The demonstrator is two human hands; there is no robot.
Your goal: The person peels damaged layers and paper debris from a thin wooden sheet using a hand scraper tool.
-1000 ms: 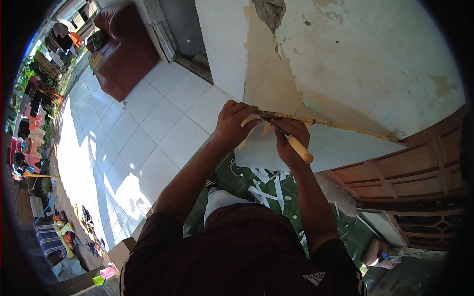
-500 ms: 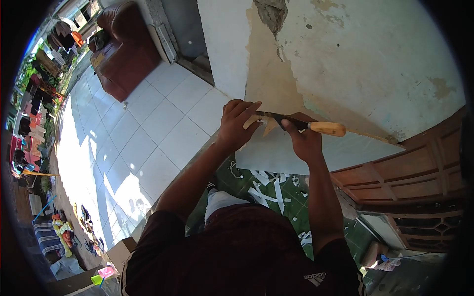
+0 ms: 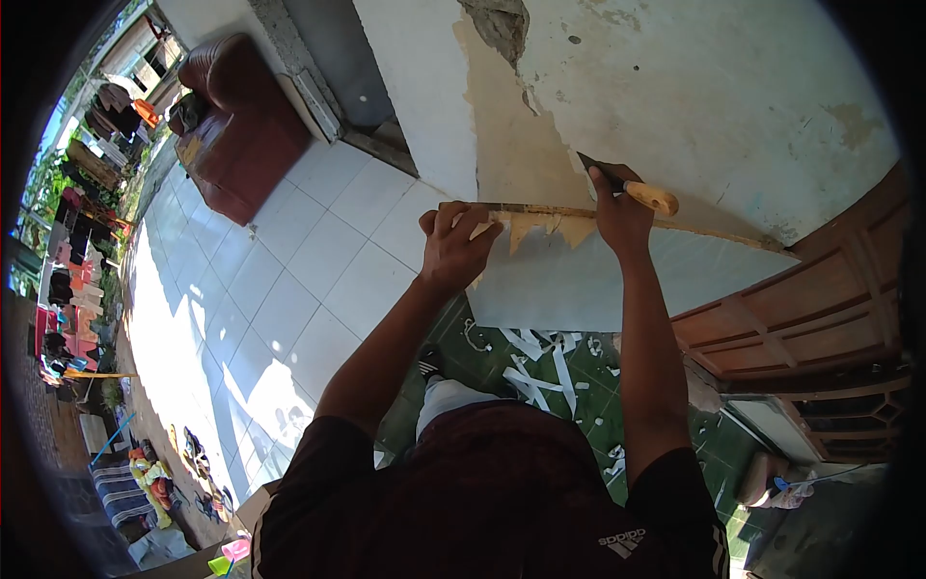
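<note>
In my right hand [image 3: 622, 212] is a putty knife [image 3: 652, 198] with a pale wooden handle and a dark blade. Its blade tip is at the painted wall [image 3: 675, 116], beside a beige patch where the white paint is gone. My left hand [image 3: 458, 246] has its fingers curled over the near end of a low wall [image 3: 569, 285]. The top edge of this low wall is bare and brownish, with ragged paint below it between my hands. My left palm is hidden.
White paint strips [image 3: 555, 376] litter the green tiled floor [image 3: 502, 352] below. White tiles [image 3: 299, 241] spread to the left, with a brown armchair [image 3: 246, 145] against the far wall. A brown panelled wooden door [image 3: 801, 289] stands at right.
My right hand has lifted the putty knife from the low wall's top edge up to the painted wall. My left hand stays near the low wall's end. The view has shifted slightly.
</note>
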